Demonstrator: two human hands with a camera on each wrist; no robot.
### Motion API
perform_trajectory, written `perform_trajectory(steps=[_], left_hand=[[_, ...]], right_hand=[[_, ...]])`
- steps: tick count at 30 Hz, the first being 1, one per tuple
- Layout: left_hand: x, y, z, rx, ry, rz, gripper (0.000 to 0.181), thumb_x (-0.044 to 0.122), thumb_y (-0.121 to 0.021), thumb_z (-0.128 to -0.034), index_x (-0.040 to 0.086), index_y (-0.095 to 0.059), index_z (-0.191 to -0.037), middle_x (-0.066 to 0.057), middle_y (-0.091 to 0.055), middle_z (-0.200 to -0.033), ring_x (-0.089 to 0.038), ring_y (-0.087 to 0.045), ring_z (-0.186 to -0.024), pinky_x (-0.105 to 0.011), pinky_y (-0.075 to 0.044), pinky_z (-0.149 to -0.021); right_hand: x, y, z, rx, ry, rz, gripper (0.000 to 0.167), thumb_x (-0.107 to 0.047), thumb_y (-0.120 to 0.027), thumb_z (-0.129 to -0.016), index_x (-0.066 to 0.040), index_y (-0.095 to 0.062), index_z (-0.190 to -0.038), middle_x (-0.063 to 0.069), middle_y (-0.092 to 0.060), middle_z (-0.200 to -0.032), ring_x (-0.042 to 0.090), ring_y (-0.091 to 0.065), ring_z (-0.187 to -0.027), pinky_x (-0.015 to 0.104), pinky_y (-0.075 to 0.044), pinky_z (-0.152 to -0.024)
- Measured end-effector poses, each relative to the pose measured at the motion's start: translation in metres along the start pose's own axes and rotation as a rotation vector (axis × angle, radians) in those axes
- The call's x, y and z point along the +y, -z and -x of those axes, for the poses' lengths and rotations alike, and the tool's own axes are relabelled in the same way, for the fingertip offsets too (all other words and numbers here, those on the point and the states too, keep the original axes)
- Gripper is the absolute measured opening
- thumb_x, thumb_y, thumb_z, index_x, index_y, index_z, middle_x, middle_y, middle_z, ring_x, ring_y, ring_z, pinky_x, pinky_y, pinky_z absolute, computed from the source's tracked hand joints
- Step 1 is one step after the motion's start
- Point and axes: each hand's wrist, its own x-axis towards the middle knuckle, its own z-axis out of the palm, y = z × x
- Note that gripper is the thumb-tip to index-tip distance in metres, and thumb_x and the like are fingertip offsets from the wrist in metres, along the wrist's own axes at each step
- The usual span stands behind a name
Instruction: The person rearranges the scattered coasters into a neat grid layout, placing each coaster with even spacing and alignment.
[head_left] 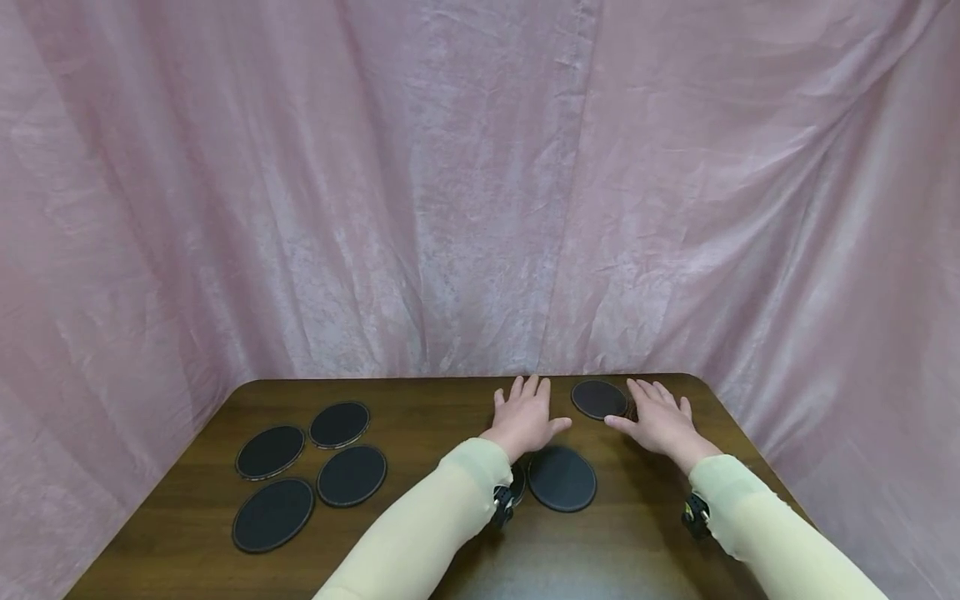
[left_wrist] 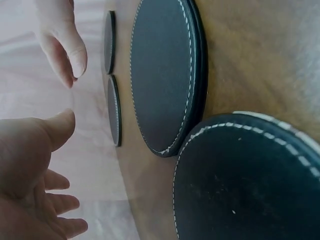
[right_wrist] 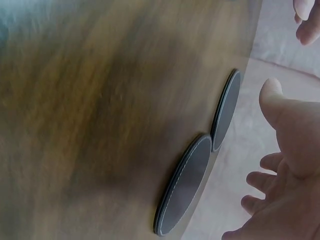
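Round black leather coasters with pale stitched rims lie flat on the wooden table. My left hand hovers above the right-hand group with fingers spread, holding nothing. Just below its wrist are a front coaster and another coaster mostly hidden by the forearm. My right hand is also in the air, fingers apart and holding nothing, beside a back coaster. In the right wrist view a near coaster touches a farther coaster; the right hand largely covers one of these in the head view.
Several more coasters, among them a large front one, lie grouped on the left of the brown table. A pink velvety curtain hangs right behind the table's back edge and along its sides.
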Motion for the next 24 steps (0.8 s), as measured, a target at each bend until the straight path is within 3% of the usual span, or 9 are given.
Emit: perform_trajectory(steps=[12, 24], left_hand=[[0.001, -0.008, -0.021, 0.004, 0.027, -0.058, 0.086, 0.064, -0.064, -0.1065, 0.015, -0.04, -0.172, -0.007, -0.037, -0.177, -0.036, -0.03, -0.163, -0.068, -0.026, -0.126], [0.016, -0.02, -0.043, -0.042, 0.07, -0.087, 0.078, 0.066, -0.066, -0.1045, 0.018, -0.053, -0.165, -0.006, -0.045, -0.171, -0.031, -0.039, -0.158, -0.063, -0.03, -0.126]], right_hand=[[0.014, -0.002, -0.013, -0.028, 0.009, -0.037, 0.098, -0.059, -0.066, -0.107, 0.009, -0.031, -0.168, 0.035, -0.033, -0.171, 0.058, -0.024, -0.159, 0.085, -0.012, -0.119], [0.021, -0.005, -0.029, -0.117, -0.027, -0.036, 0.102, -0.065, -0.063, -0.106, 0.013, -0.034, -0.165, 0.038, -0.034, -0.168, 0.06, -0.025, -0.157, 0.087, -0.014, -0.117]])
